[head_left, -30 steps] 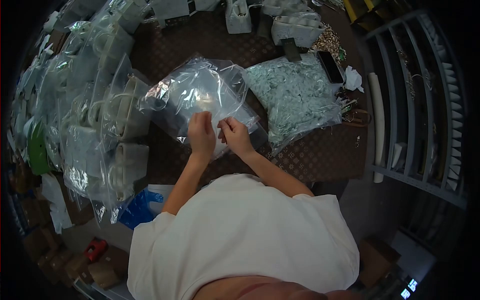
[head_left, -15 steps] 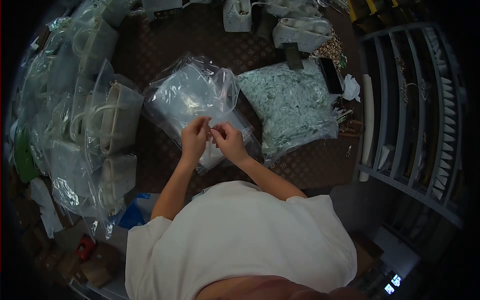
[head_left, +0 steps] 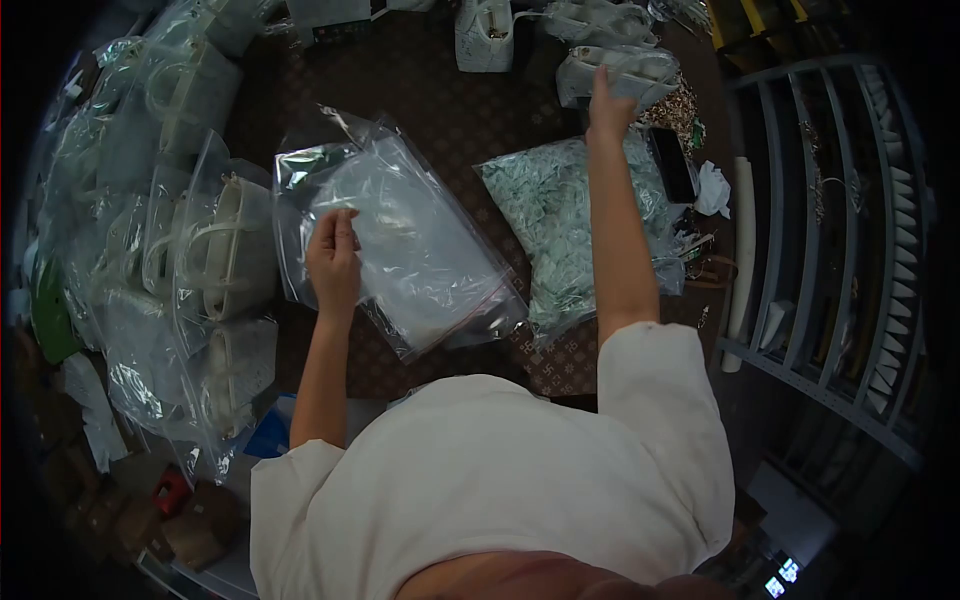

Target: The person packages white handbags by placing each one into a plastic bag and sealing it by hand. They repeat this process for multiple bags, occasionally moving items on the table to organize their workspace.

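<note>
The scene is lit dimly from above. Bright glare is seen on the plastic bags. The edges are bent round and swallowed by black corners. Far things are blurred.

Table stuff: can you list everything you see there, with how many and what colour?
Clear bag: one, see-through with a red strip at one edge, flat on the middle of the table.
Packet bag: one, clear and full of pale green packets, right of the clear bag.
Bagged handbags: several, cream in clear plastic, piled along the left.
Loose handbags: at least two, white, at the far edge.
Phone: one, black, right of the packet bag.
Table: one, dark brown patterned top.
Shelves: one grey rack, far right.
Left hand: fingers pinching the clear bag's left side.
Right hand: stretched out, touching a white handbag at the far edge.
</note>
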`<state>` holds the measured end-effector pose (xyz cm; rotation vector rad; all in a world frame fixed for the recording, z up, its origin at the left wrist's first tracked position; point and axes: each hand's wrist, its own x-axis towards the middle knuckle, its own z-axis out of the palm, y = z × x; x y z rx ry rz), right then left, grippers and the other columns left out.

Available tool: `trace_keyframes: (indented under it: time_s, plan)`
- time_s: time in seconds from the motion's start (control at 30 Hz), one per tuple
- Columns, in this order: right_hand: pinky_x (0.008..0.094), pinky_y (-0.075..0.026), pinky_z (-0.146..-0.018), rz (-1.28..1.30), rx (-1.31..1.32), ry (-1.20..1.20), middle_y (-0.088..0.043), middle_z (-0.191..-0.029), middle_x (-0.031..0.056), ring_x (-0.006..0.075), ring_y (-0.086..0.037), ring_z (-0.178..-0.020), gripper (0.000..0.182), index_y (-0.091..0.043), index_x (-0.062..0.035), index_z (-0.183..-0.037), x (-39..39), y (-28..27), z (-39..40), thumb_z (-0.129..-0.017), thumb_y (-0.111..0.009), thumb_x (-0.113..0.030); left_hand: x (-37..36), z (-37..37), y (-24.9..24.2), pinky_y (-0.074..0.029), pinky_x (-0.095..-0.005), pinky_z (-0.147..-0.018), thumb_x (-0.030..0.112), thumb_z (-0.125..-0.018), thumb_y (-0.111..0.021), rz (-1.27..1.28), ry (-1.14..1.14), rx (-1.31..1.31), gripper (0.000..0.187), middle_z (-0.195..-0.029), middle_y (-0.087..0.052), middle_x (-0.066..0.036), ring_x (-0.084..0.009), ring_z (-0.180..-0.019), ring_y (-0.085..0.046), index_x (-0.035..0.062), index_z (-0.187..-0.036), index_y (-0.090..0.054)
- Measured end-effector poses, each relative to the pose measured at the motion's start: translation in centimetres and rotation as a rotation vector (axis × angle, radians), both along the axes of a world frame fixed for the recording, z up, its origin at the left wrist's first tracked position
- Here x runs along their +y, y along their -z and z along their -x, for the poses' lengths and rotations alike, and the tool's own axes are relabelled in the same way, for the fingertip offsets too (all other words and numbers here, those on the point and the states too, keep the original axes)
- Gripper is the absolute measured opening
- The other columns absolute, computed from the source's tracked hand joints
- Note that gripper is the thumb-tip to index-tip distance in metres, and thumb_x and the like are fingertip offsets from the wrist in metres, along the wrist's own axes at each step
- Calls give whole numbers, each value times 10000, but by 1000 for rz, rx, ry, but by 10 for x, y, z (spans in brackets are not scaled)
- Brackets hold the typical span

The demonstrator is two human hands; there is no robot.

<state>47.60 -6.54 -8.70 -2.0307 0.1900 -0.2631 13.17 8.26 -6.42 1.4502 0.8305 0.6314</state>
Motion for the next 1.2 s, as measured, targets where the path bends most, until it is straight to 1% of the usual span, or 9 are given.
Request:
trace_keyframes:
  time_s: [0.1, 0.17, 0.27, 0.47, 0.8, 1.03, 1.1, 1.13, 1.2]
  plan:
    - [385, -433, -867, 72, 365, 321, -489, -1104, 268, 367, -492, -1056, 701, -450, 111, -1100, 17, 17, -75, -737, -638, -458, -21, 8, 2, -255, -163, -425, 187, -930, -461, 247, -31, -10, 198, -616, -408, 57, -4, -489, -332, 34, -868, -571]
    - [469, -450, -854, -435, 368, 41, -479, -1134, 245, 397, -493, -1040, 601, -407, 90, -1161, 0, 72, -110, -777, -623, -318, -29, 14, 5, -257, -164, -433, 187, -930, -459, 249, -49, -17, 198, -609, -398, 58, -7, -495, -328, 33, -868, -567]
    - [541, -478, -805, -701, 448, 58, -482, -1134, 199, 402, -511, -1007, 480, -403, 36, -1190, 2, 25, -52, -809, -573, -201, -29, 24, 9, -260, -165, -450, 187, -930, -460, 202, -65, -15, 199, -599, -380, 62, -9, -509, -321, 30, -865, -565]
    - [519, -516, -771, -1145, 367, -418, -476, -1180, 170, 331, -534, -1002, 376, -403, 5, -1211, -75, 12, 14, -842, -458, -38, -17, 37, 13, -272, -166, -478, 174, -923, -475, 71, -99, -10, 192, -602, -391, 64, -11, -537, -331, 18, -883, -580]
    - [285, -495, -710, -438, 881, -959, -573, -1057, 95, 154, -578, -870, 485, -446, 15, -1217, -150, -58, 240, -815, -574, -226, -2, 25, 32, -342, -182, -538, 160, -901, -518, -33, -29, -103, 212, -702, -522, 40, -32, -595, -396, 18, -1009, -634]
    - [262, -487, -732, -688, 1131, -1151, -605, -1000, 45, 127, -585, -835, 432, -505, -13, -1174, -116, 15, 281, -769, -593, -133, 12, 64, 37, -394, -170, -672, 186, -884, -552, 58, 245, -28, 237, -831, -607, 30, -37, -729, -487, 6, -1014, -634]
    - [274, -493, -745, 165, 258, -1540, -605, -1017, 65, 156, -602, -869, 390, -537, -9, -1115, -120, 51, 280, -735, -611, -54, 11, 87, 43, -401, -172, -682, 189, -884, -551, 90, 211, 14, 240, -850, -615, 24, -40, -746, -500, 6, -1015, -634]
    - [305, -497, -760, -294, 793, -1249, -591, -1061, 87, 191, -606, -912, 340, -554, 3, -1062, -117, 90, 284, -724, -592, 22, 8, 95, 44, -408, -173, -692, 192, -885, -550, 125, 188, 55, 242, -869, -622, 17, -43, -763, -513, 7, -1016, -634]
    - [315, -498, -764, -257, 675, -1325, -594, -1051, 87, 193, -607, -913, 324, -550, -3, -1070, -106, 74, 293, -747, -579, 4, -1, 106, 46, -416, -179, -690, 187, -886, -547, 102, 176, 48, 242, -868, -626, 12, -46, -760, -518, 6, -1023, -632]
